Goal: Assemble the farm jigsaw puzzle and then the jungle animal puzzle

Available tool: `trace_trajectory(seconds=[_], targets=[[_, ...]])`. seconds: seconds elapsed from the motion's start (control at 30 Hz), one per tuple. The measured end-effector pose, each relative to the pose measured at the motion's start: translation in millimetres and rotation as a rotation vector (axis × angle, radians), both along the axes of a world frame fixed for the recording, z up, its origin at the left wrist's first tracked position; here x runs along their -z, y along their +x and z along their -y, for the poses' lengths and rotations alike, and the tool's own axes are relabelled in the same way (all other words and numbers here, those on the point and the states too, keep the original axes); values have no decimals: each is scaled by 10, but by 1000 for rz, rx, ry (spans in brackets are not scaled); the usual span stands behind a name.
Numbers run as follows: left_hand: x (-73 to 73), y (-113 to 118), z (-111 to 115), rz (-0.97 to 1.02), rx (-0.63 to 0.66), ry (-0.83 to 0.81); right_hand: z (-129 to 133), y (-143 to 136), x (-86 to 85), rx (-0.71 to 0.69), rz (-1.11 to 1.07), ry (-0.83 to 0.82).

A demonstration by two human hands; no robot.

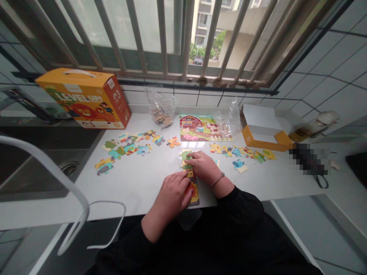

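Observation:
A strip of joined jigsaw puzzle pieces (pixel 194 195) lies upright to me on the white counter, close to its front edge. My left hand (pixel 173 191) covers the strip's left side, its fingers bent over the pieces and the thumb nearer to me. At the far end, my right hand (pixel 205 166) has its fingertips on a green puzzle piece (pixel 185 153) that touches the strip. Part of the strip is hidden beneath both hands. Loose puzzle pieces (pixel 129 148) spread out to the left, and a row of others (pixel 236 151) lies to the right.
Behind stand an orange box (pixel 83 99), a clear bag of pieces (pixel 163 110), a farm picture card (pixel 197 128), a crumpled clear bag (pixel 231 118) and an opened orange box (pixel 265 141). A sink (pixel 69 168) is at left, with a white curved tube (pixel 77 191) in front.

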State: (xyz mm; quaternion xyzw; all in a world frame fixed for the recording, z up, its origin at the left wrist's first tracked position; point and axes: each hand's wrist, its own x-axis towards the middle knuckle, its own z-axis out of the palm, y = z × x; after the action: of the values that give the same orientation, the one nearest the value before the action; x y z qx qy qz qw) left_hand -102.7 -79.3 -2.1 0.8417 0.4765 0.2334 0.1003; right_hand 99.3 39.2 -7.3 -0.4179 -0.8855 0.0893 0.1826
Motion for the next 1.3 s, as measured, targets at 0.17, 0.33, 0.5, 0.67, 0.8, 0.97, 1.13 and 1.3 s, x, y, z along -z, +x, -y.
trace_trajectory(seconds=[0.17, 0.33, 0.5, 0.67, 0.8, 0.97, 1.13, 1.3], targets=[[7, 0, 0, 9, -5, 4, 113, -38, -55, -28, 51, -27], [3, -70, 10, -19, 69, -4, 212, -55, -55, -5, 79, -47], [7, -262, 96, -1, 80, 0, 260, -2, -74, 63, 78, -14], [3, -352, 146, 55, 130, -33, 257, 38, -57, 92, 85, -1], [0, -295, 118, 79, 126, -25, 222, 86, -16, 47, 72, 27], [-13, -253, 113, 81, 130, -49, 342, 123, -68, 81, 107, 56], [-28, -243, 144, 71, 127, -83, 754, 231, -126, 19, 57, 129], [-51, -242, 142, 67, 127, -98, 1051, 501, 11, 105, -107, 159]])
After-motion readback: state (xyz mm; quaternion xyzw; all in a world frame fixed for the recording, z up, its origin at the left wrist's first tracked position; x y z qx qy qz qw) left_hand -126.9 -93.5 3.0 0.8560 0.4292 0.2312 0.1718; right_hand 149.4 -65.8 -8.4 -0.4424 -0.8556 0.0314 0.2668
